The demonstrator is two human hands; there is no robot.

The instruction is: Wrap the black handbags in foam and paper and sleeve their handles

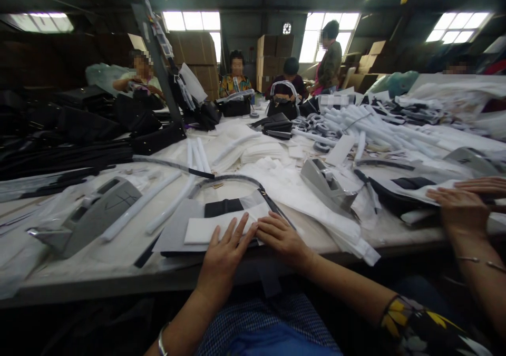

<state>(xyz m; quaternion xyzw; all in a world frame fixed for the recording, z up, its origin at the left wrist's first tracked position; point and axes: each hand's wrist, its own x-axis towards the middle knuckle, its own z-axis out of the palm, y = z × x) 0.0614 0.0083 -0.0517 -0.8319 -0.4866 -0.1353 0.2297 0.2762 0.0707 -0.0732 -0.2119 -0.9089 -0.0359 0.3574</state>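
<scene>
In front of me at the table's near edge lies a flat black bag, with a sheet of pale wrapping (169, 234) over it. Its wrapped handle (237, 178) arches away from me. A white foam sheet (197, 231) rests on the wrapping, next to a black strap piece (223, 207). My left hand (227, 250) presses flat on the foam, fingers spread. Beside it, my right hand (282, 240) lies with its fingers stretched out, their tips close to the left fingertips and over the foam's right end. Neither hand grips anything.
Grey tape dispensers stand left (98, 211) and right (328, 184). White foam tubes (169, 200) lie around; more are heaped (367, 124) at back right. Black bags (79, 129) pile up at left. A co-worker's hands (462, 205) rest on another bag. A post (156, 55) rises behind.
</scene>
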